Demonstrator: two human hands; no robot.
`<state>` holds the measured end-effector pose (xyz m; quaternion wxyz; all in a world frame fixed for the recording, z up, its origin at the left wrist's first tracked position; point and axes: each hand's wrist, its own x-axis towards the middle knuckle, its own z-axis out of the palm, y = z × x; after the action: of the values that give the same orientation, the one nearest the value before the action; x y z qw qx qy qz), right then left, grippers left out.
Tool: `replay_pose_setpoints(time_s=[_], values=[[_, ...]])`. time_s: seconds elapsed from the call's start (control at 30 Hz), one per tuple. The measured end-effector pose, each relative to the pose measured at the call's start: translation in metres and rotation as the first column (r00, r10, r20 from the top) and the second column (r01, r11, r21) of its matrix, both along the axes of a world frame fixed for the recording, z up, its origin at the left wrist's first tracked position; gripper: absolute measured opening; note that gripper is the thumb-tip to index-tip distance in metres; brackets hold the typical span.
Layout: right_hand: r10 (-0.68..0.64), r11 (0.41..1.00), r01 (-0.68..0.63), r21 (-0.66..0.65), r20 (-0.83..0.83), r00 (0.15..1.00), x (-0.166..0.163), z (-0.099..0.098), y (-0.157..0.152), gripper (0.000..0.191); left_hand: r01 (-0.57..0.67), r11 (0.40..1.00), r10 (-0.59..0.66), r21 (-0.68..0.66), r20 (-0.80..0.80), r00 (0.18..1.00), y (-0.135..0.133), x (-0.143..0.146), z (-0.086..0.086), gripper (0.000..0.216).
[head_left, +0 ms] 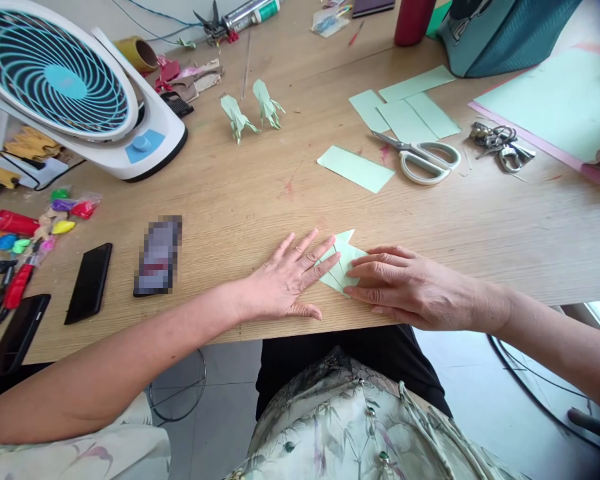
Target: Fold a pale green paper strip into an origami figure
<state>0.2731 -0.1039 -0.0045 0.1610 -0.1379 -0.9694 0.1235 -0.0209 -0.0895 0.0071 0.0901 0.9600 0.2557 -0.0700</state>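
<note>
A small piece of folded light green paper (341,265) lies on the wooden table near its front edge, creased, with a pointed tip at the top. My left hand (296,275) is spread flat, its fingertips pressing on the paper's left side. Over the paper's right side rests my right hand (410,283), fingers bent together, with the fingertips on the sheet; its thumb is hidden. Beyond my hands lies a flat green paper strip (356,169), beside white-handled scissors (425,160).
Several green paper pieces (415,107) lie behind the scissors, near a bunch of keys (503,143). Two folded paper figures (253,113) stand at the back. A fan (75,80), phones (89,283) and colourful clay packets (25,230) occupy the left. A teal bag (505,37) is at back right.
</note>
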Motion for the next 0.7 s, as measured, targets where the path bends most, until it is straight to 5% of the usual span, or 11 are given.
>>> replay_pose_setpoints(time_s=[0.4,0.7], values=[[0.009,1.000,-0.009,0.022,-0.003,1.000,-0.001,0.001,-0.001,0.038,-0.229,0.972,0.230,0.050,-0.015,0.973,-0.016,0.002,0.002,0.101],[0.000,0.999,0.000,0.042,0.012,1.000,-0.002,-0.001,-0.001,0.037,-0.268,0.962,0.268,0.054,-0.005,0.963,-0.014,0.016,0.019,0.095]])
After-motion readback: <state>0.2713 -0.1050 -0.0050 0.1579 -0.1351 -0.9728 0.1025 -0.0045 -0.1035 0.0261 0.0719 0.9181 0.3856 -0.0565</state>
